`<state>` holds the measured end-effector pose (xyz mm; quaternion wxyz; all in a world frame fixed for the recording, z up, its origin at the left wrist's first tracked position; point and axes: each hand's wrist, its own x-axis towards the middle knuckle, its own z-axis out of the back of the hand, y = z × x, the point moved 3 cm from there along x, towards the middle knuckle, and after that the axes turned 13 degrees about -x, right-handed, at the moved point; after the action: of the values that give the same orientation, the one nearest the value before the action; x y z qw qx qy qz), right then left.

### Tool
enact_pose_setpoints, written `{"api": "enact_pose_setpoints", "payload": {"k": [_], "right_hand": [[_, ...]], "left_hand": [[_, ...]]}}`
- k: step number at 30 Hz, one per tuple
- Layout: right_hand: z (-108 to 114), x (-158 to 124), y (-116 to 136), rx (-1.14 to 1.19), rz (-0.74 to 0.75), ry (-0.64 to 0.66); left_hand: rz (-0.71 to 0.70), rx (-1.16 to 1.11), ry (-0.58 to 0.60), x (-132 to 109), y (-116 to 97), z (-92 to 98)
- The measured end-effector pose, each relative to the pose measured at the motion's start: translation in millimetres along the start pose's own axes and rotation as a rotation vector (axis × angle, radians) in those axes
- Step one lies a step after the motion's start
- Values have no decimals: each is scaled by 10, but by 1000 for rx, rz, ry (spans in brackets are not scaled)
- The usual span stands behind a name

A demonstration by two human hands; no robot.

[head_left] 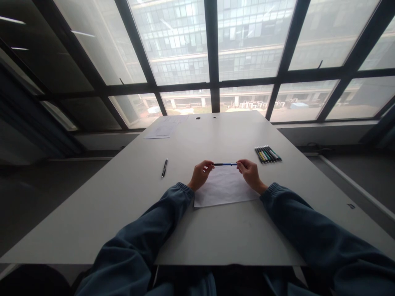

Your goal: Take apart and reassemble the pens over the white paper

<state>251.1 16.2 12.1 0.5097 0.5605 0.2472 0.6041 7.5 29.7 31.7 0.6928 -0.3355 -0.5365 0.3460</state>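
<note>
Your blue sleeves [145, 226] flank the paper [226, 189]; at its far edge, your left hand [200, 174] and right hand [250, 173] pinch opposite ends of the blue pen [226, 164], long axis crosswise between them, neither hand nearer.

bright black-framed windows [247, 41] | white table [108, 218] | bluish curtain [37, 115] | dark floor [40, 185]

No lettering, numbers or signs can be read.
</note>
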Motion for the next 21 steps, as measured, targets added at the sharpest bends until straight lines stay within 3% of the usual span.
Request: {"api": "enact_pose_setpoints", "payload": {"k": [21], "right_hand": [[-14,-19,62,29,24,45]], "left_hand": [[56,39,35,-18,-22,21]]}}
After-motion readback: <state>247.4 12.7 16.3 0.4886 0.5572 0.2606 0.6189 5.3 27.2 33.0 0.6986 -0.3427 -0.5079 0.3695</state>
